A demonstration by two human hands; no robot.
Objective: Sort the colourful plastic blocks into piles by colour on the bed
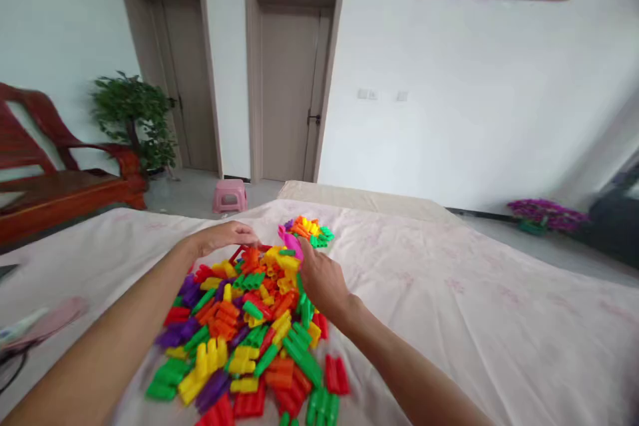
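Note:
A large heap of plastic building blocks [244, 326], in red, orange, yellow, green and purple ribbed shapes, lies on the cloth in front of me. My left hand [222, 237] is at the heap's far left edge, fingers stretched out above a red bar-like piece [240, 252]. Whether they touch it I cannot tell. At the far right edge, my right hand [323, 277] is closed against a bright pink plastic piece [291, 241], its fingers mostly hidden. Orange and yellow blocks fill the space between both hands. Just beyond sits a smaller pile of blocks [312, 229].
A pale patterned cloth [439, 293] covers the broad surface. On the left lie a pink blurred item [54, 321] and a dark cable [17, 369]. Farther off are a wooden bench [74, 173], a pink stool [230, 195], a green plant [132, 116] and purple flowers [546, 213].

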